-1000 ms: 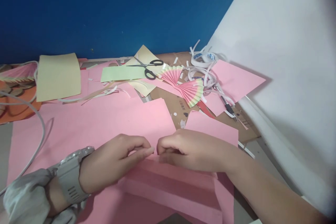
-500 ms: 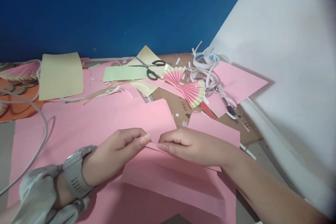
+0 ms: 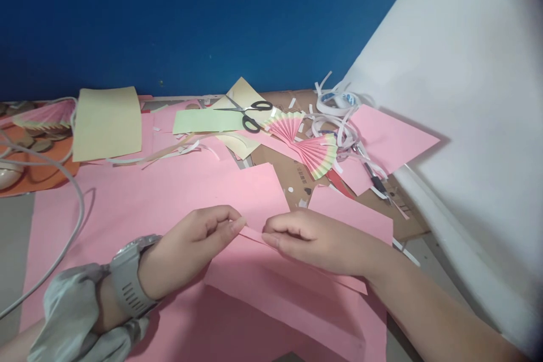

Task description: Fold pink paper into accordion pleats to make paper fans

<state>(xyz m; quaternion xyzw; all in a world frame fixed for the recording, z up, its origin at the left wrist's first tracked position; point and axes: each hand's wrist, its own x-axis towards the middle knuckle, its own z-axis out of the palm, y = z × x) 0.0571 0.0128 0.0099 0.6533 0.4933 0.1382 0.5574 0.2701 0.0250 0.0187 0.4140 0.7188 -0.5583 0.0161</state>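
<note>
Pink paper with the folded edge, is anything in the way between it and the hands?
Nothing visible is: the left hand and right hand both pinch the pink paper at its folded edge. The scissors and pleated fan lie farther back, beyond the hands.

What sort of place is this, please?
It is probably a workspace for papercraft: in view are black-handled scissors, a pleated, bow-shaped pink paper decoration with yellow-green edges, and folded pink paper.

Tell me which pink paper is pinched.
The pink paper sheet with a folded far edge, in the left hand and right hand; no other is pinched.
</note>
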